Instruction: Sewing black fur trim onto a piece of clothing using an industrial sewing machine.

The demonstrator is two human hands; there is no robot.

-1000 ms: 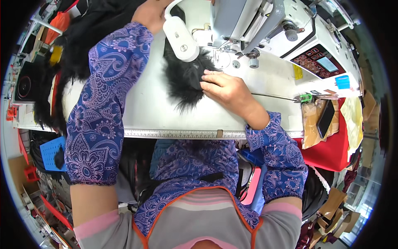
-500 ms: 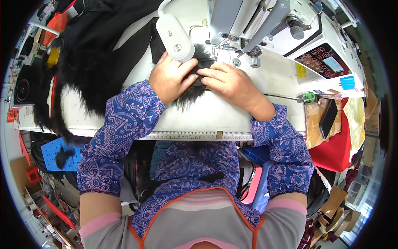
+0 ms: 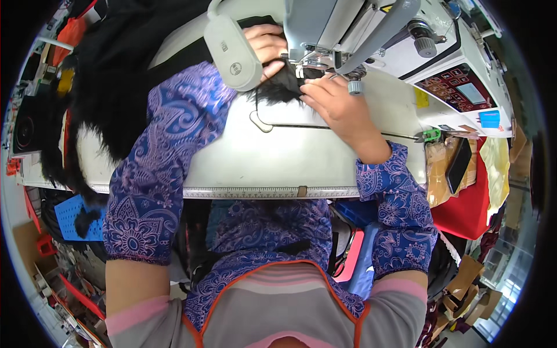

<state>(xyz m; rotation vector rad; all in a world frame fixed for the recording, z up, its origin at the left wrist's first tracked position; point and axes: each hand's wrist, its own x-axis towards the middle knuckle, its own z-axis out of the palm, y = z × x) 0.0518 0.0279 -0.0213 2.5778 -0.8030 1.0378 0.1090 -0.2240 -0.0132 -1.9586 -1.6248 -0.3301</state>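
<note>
My left hand (image 3: pixel 264 43) lies with fingers slightly spread on black material beside the needle area, partly hidden by a white rounded device (image 3: pixel 232 55) on a bent arm. My right hand (image 3: pixel 336 107) has its fingertips closed on a small black fur piece (image 3: pixel 275 90) at the presser foot (image 3: pixel 300 71) of the white and grey sewing machine (image 3: pixel 316 26). Both forearms wear blue paisley sleeves. A metal rod with a looped end (image 3: pixel 261 122) runs across the worktop (image 3: pixel 261 162), just below the fur.
Large black fur and fabric (image 3: pixel 104 69) covers the left of the table. A control panel (image 3: pixel 452 87), green-handled tool (image 3: pixel 430 135), black phone (image 3: pixel 458 165) and red item (image 3: pixel 458 217) are on the right. A blue perforated tray (image 3: pixel 67 217) sits lower left.
Both hands and the fur piece have moved forward toward the needle. My left hand came down from the top, then slid up beside the machine. The looped rod end is now uncovered.
</note>
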